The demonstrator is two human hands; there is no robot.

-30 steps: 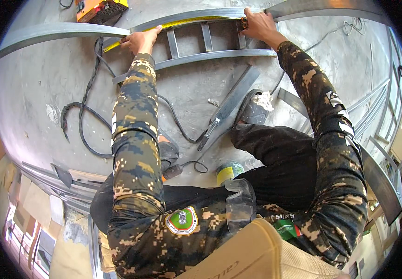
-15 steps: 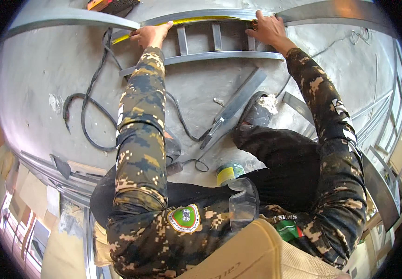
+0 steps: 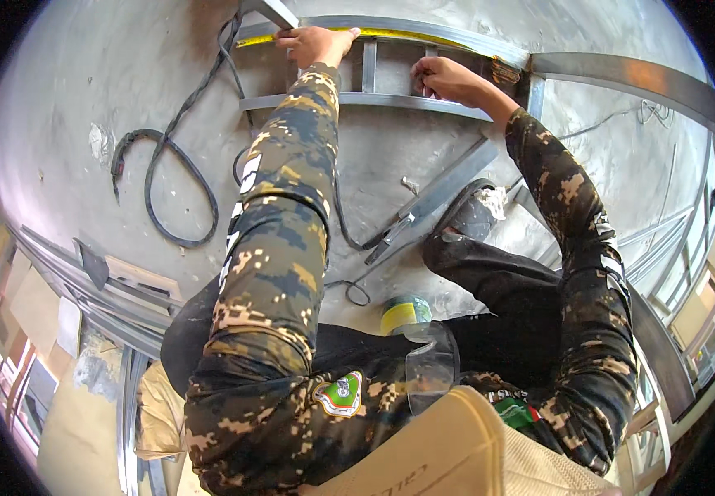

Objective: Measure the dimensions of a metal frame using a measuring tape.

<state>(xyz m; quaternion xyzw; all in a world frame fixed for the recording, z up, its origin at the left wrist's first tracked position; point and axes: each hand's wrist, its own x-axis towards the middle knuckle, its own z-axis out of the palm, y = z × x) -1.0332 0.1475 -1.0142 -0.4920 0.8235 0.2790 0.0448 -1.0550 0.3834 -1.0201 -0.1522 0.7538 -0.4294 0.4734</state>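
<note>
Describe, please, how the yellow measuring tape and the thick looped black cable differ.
The measuring tape is yellow; the cable is black. The measuring tape stretches along a metal rail, while the cable loops across the floor. The left hand lies over part of the measuring tape; neither hand touches the cable. Both are long and narrow.

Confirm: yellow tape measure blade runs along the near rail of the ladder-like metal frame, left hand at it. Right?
Wrong rail: the head view shows the yellow tape measure blade running along the far rail of the ladder-like metal frame, left hand at it.
</note>
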